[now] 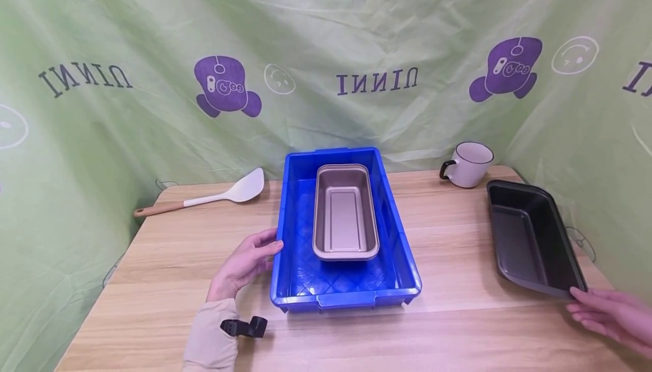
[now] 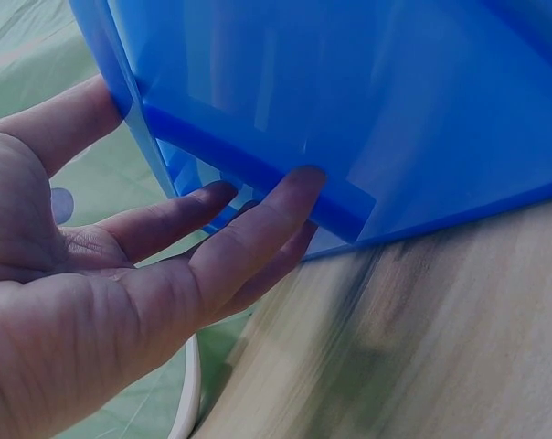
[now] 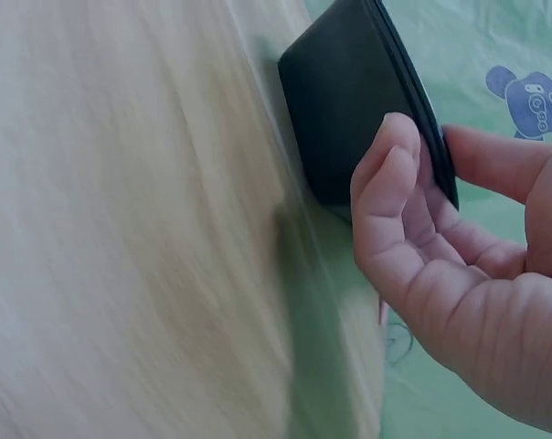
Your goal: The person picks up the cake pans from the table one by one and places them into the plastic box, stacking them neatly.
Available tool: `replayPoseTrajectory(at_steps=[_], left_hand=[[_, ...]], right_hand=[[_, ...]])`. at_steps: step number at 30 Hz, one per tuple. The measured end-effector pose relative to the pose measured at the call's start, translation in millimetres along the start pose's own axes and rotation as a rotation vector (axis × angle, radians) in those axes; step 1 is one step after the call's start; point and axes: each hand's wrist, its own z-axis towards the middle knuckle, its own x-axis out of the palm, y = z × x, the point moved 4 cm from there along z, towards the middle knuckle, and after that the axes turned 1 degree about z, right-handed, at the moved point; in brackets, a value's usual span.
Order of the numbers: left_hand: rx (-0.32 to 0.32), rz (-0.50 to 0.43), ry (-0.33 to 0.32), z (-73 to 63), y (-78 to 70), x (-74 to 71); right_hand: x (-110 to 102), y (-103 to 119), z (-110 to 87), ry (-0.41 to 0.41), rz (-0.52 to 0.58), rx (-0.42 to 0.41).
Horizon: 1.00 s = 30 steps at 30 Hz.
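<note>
A blue plastic bin point(image 1: 351, 299) stands mid-table, with a champagne-coloured loaf pan point(image 1: 345, 219) inside it. My left hand point(image 1: 247, 264) grips the bin's left side, thumb at the rim and the other fingers against the outer wall point(image 2: 422, 119). Over at the right, my right hand point(image 1: 608, 312) pinches the near corner of a black baking pan point(image 1: 514, 242). The right wrist view shows the thumb on one side of that pan's rim point(image 3: 413, 78) and curled fingers on the other. The pan looks tilted; whether it touches the table cannot be told.
A white spatula point(image 1: 247, 186) with a wooden handle lies at the back left. Behind the black pan, a white mug point(image 1: 471, 165) with a black handle stands at the back right. Green printed cloth point(image 1: 326, 123) hangs around the wooden table point(image 1: 168, 270).
</note>
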Motion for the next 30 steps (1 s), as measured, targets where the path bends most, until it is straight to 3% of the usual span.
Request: replayPoseTrajectory(at_steps=[4,19,25,30], left_hand=[[-0.005,0.005,-0.009,-0.4,-0.4,0.2],[-0.004,-0.011,-0.007,0.3,-1.2,1.1],[-0.001,-0.014,-0.004,0.2,-1.4,1.2],[0.003,-0.016,-0.002,-0.1,-1.6,1.4]], right_hand=[[6,-1,3.6,0.040,0.072,0.028],[30,-6,14.0,0.356,0.434,0.008],[39,-6,18.1,0.420,0.586,-0.030],[46,-5,20.5,0.436,0.610,-0.082]])
